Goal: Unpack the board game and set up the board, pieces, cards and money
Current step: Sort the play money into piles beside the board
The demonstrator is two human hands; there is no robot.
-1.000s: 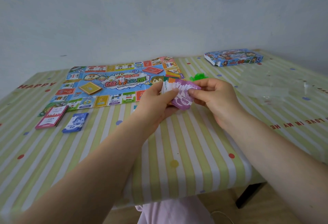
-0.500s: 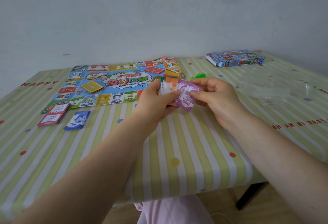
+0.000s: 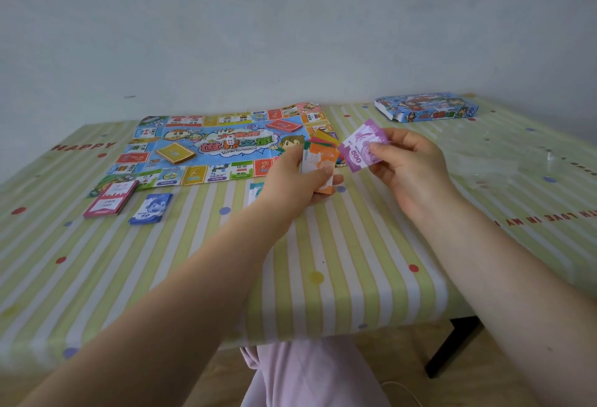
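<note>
money: purple 500 note (image 3: 361, 147) pinched in the right hand (image 3: 407, 166), held up over the table's (image 3: 323, 245) near half, just right of the other bills
left hand (image 3: 298, 180): fingers curled round a small stack of bills (image 3: 319, 166), orange one on top; a few colours fanned out behind
board (image 3: 219, 145): lying flat at the far side; yellow card deck (image 3: 176, 153) and red card deck (image 3: 284, 124) sitting on it
cards in front: pink deck (image 3: 111, 198) on the board's near left corner; blue 10 stack (image 3: 151, 209) just beside it
box (image 3: 426, 106): far right corner, well apart from the rest
</note>
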